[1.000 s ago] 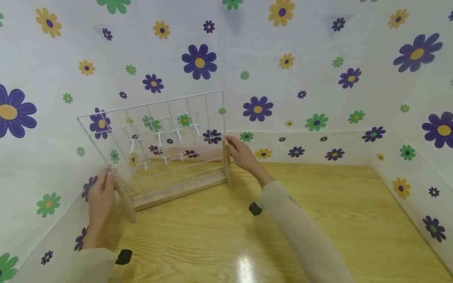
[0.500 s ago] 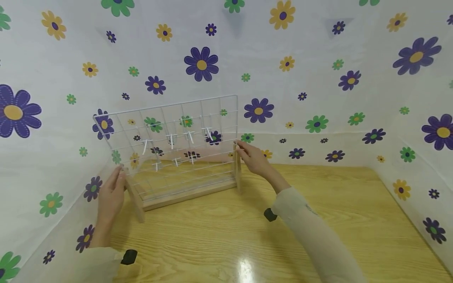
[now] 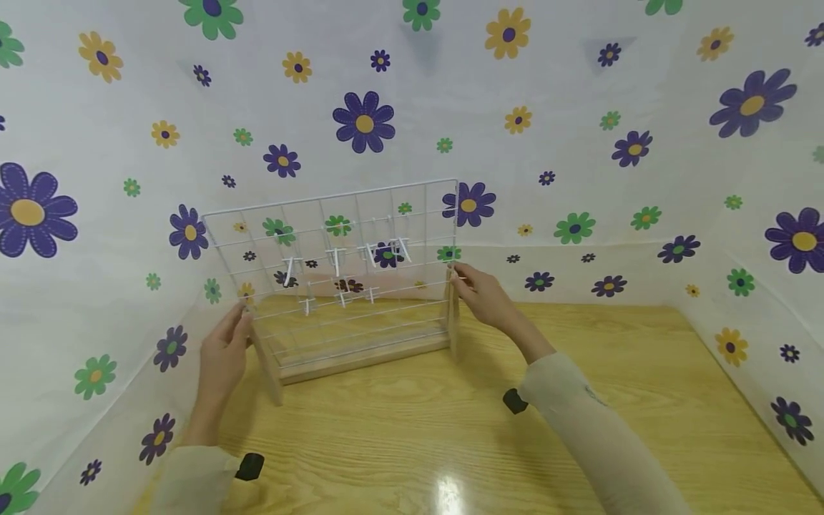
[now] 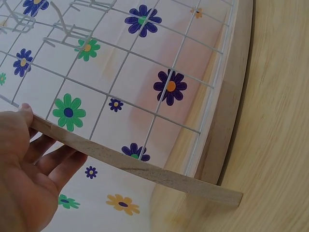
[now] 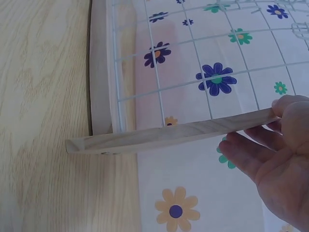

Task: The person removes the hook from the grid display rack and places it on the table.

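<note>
Flower-printed sheeting (image 3: 579, 143) is walling in the back and sides of the wood-grained worktop (image 3: 418, 429), and a patch of glare is shining off its near part. Toward the left of my view, between my two hands, the wire rack (image 3: 336, 262) is showing its white grid and two rows of small hooks (image 3: 403, 249). My left hand (image 3: 223, 354) is grasping the upper end of the left side piece (image 3: 267, 365), thumb at the tip and fingers on the outer side; my right hand (image 3: 486, 293) is grasping the right side piece (image 3: 453, 318) likewise. Its left end is lying nearer to me, so the wooden base bar (image 3: 367, 361) is running at a slant. Whether the feet are bearing on the worktop or hanging just above it, I am not able to tell. As I judge it, good handling is calling for both hands working at one pace, keeping the base level, gripping only the wood and sparing the thin wires any twisting.
</note>
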Tool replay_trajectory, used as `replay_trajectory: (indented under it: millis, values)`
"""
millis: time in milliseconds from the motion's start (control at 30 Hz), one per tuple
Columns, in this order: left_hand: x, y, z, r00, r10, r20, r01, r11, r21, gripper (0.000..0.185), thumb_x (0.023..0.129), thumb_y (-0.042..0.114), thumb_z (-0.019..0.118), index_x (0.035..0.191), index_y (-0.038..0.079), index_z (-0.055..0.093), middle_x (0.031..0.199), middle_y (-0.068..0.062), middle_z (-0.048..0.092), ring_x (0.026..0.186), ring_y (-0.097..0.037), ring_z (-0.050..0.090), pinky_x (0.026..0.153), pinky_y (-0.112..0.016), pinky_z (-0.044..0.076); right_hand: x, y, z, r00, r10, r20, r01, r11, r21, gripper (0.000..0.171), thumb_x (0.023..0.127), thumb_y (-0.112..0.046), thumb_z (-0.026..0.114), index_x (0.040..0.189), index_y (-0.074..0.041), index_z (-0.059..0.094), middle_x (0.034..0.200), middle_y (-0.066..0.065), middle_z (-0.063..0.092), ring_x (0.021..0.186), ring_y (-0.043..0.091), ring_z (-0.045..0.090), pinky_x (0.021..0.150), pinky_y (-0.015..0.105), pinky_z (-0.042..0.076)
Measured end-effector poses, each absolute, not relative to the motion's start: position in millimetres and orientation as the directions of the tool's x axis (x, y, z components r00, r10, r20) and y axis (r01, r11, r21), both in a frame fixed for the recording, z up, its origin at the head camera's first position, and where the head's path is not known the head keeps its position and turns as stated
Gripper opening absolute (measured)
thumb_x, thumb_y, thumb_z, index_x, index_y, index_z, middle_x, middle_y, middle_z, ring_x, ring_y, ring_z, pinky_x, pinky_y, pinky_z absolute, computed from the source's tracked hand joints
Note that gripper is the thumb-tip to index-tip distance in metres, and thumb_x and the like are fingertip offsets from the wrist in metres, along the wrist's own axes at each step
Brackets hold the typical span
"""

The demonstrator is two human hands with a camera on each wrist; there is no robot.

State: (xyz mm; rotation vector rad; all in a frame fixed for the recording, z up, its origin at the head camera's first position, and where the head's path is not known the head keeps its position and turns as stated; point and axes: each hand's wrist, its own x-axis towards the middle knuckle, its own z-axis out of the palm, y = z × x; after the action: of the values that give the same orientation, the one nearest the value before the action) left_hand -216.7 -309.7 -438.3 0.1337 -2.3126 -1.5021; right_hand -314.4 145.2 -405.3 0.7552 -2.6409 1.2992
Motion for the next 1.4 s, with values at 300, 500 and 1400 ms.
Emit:
replay_trajectory:
  millis: [300,500,1400]
  values:
    - [-225.4,-289.6,-439.3,-0.922,-0.268,0.281,0.164,0.389,0.907,0.054,0.109,0.042,0.050,0.155,0.013,0.046,0.158,-0.012,0.045,0.133,-0.040,0.055,0.093,-0.018,0.054,-308.9,163.3,-408.0,-0.856,-0.352,0.378,-0.514,0.502,-0.696,0.042,0.111,-0.013,0.047,0.147,0.008,0.048,0.137,0.029,0.061,0.117,0.043,0.064,0.098,0.053,0.058]
    - [-232.2,-277.6,-438.3,-0.933,-0.214,0.289,0.178,0.421,0.889,0.055,0.110,0.041,0.047,0.156,0.010,0.045,0.159,-0.015,0.044,0.135,-0.041,0.053,0.095,-0.023,0.055,-302.3,175.9,-407.4,-0.858,-0.320,0.402,-0.513,0.496,-0.700,0.040,0.111,-0.010,0.046,0.145,0.011,0.049,0.138,0.029,0.059,0.121,0.044,0.062,0.100,0.055,0.056]
    - [-272.7,-211.0,-433.5,-0.956,-0.036,0.291,0.273,0.249,0.929,0.047,0.109,0.018,0.054,0.151,-0.004,0.047,0.153,-0.025,0.047,0.133,-0.041,0.055,0.097,-0.028,0.057,-285.7,243.6,-413.6,-0.850,-0.161,0.501,-0.484,0.613,-0.625,0.032,0.108,-0.005,0.048,0.134,0.011,0.058,0.109,0.027,0.069,0.087,0.029,0.058,0.072,0.018,0.047]
